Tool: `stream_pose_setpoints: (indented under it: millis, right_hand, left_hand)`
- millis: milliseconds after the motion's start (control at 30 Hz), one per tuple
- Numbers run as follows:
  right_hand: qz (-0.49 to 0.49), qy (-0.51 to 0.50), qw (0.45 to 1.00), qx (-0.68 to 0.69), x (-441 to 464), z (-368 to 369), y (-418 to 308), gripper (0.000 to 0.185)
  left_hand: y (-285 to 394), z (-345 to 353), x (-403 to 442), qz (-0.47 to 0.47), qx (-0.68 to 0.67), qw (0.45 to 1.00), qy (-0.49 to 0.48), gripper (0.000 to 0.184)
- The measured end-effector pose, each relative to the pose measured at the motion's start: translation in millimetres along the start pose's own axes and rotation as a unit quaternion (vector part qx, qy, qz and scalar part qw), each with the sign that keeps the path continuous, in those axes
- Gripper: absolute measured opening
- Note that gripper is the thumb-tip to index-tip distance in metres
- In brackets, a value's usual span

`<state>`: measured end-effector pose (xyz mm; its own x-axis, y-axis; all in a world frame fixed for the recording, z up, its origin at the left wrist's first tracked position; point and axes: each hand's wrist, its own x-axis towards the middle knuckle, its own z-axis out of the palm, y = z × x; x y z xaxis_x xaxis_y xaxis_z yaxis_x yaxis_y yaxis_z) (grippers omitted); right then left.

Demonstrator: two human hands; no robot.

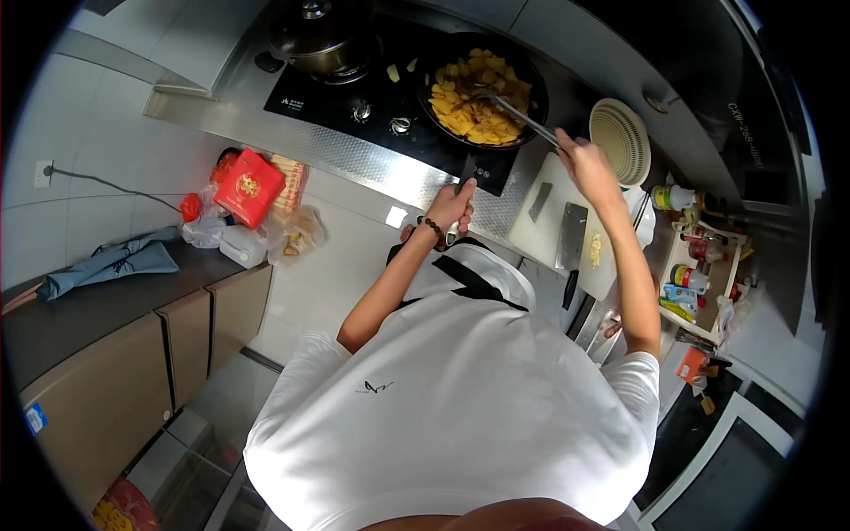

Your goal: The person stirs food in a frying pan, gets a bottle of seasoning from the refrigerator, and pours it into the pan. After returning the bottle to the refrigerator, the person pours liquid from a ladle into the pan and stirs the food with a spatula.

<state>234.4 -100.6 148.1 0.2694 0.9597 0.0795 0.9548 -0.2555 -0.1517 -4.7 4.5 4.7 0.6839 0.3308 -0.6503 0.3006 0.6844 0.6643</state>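
**Pan Station: Two-Hand Grip**

Pan (539,99), holding sliced food (482,128): right end of the hob (328,111). Left hand (450,209): fingers wrapped around the pan handle (467,168). Right hand (584,164): fingers closed around the utensil (524,119), tip in the food. Cleaver (571,235): on the cutting board (550,208).

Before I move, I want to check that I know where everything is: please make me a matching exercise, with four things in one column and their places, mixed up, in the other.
1. lidded pot
2. left hand
3. wide knife
4. right hand

A. gripping the metal utensil
B. blade lying on the cutting board
C. on the stove
D. on the pan handle

Right pairs: 1-C, 2-D, 3-B, 4-A
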Motion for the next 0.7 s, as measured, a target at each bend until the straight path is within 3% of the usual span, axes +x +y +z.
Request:
stream_pose_setpoints:
  millis: [133,233,433,600,700]
  right_hand:
    - [0.02,0.02,0.999,-0.03,-17.1,-40.3,0.2,0.03]
    - [0.039,0.049,0.998,-0.027,-32.0,-37.1,5.7,0.031]
    - [0.13,0.188,0.969,0.097,-72.2,28.7,3.1,0.032]
    - [0.194,0.211,0.955,0.079,-103.3,84.7,-6.3,0.031]
    - [0.193,0.268,0.932,0.148,-115.5,115.8,-2.9,0.031]
  left_hand:
    - [0.7,-4.7,-2.6,-0.032,-0.08,0.995,-0.052,0.038]
    - [1.7,-4.7,-5.1,-0.051,-0.061,0.995,-0.058,0.039]
    - [-1.6,-3.3,-5.0,-0.026,-0.042,0.998,-0.032,0.041]
    - [-10.0,1.3,3.3,0.021,-0.008,1.0,-0.011,0.042]
    - [-12.0,1.8,6.5,0.043,0.003,0.999,0.002,0.044]
